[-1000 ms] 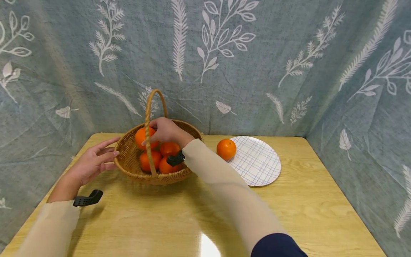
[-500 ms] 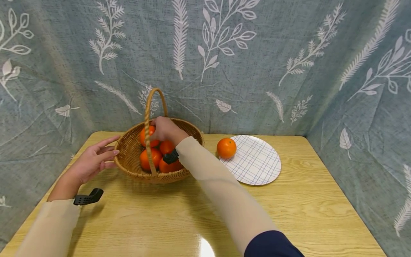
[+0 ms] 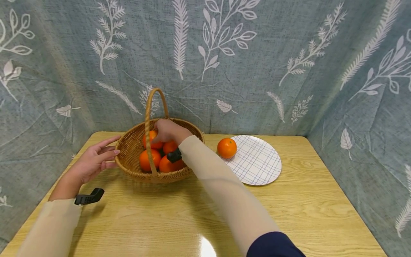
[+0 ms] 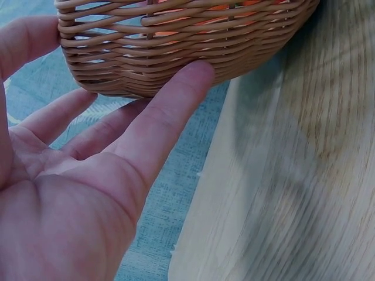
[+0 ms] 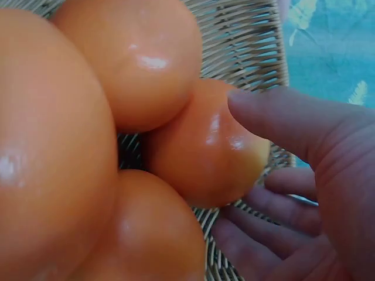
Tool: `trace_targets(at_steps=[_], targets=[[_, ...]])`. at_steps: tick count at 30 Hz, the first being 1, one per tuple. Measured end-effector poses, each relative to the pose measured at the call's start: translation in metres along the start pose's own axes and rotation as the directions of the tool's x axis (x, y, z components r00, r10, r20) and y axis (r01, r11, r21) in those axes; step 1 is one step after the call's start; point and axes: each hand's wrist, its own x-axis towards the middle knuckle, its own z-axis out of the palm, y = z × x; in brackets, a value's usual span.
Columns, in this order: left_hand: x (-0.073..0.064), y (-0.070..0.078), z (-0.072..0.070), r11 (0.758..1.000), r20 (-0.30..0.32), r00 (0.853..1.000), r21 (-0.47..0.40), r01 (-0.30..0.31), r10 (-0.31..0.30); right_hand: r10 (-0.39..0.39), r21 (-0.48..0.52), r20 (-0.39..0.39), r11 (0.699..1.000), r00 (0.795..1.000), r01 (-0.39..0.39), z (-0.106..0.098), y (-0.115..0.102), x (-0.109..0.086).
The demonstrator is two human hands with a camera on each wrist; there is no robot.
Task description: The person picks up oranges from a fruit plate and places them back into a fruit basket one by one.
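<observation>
A wicker basket (image 3: 126,155) with a tall handle holds several oranges (image 3: 149,160). My left hand (image 3: 91,162) supports its left end with nearly straight fingers; the thumb (image 4: 176,105) rests against the outer weave in the left wrist view. Inside the basket, my right hand (image 3: 168,130) is at the rear orange (image 3: 151,138), partly hidden behind the handle in the head view. In the right wrist view the thumb tip overlaps that orange's (image 5: 202,152) edge, while the other fingers (image 5: 263,228) spread loosely beside it.
Right of the basket, a white checked plate (image 3: 257,160) lies on the wooden table (image 3: 305,200), with a single orange (image 3: 227,148) at its left edge. A grey-blue curtain (image 3: 244,89) with white leaf prints encloses the table's back and sides.
My right hand has lowered an orange into the basket, where it now sits among the others; the fingers have loosened from it. My left hand stays at the basket's left end.
</observation>
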Motion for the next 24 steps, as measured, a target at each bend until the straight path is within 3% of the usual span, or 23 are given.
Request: trace_targets(at_steps=[6, 12, 19, 24], targets=[[0.003, -0.001, 0.001, 1.000, -0.006, 1.000, 0.015, 0.020, -0.020, -0.014, 0.034, 0.023, 0.999, 1.000, 0.013, -0.009, 0.008, -0.012], [0.003, -0.001, -0.002, 1.000, -0.008, 1.000, 0.013, 0.014, -0.014, -0.091, 0.076, -0.005, 0.993, 0.996, 0.091, -0.019, 0.018, -0.030], [0.002, -0.002, -0.002, 1.000, 0.002, 1.000, 0.009, 0.011, -0.011, -0.113, 0.247, -0.125, 0.959, 0.986, 0.141, -0.032, 0.033, -0.064], [0.002, -0.001, -0.001, 1.000, 0.005, 1.000, -0.004, -0.006, 0.006, -0.114, 0.365, -0.267, 0.907, 0.957, 0.210, -0.037, 0.054, -0.088]])
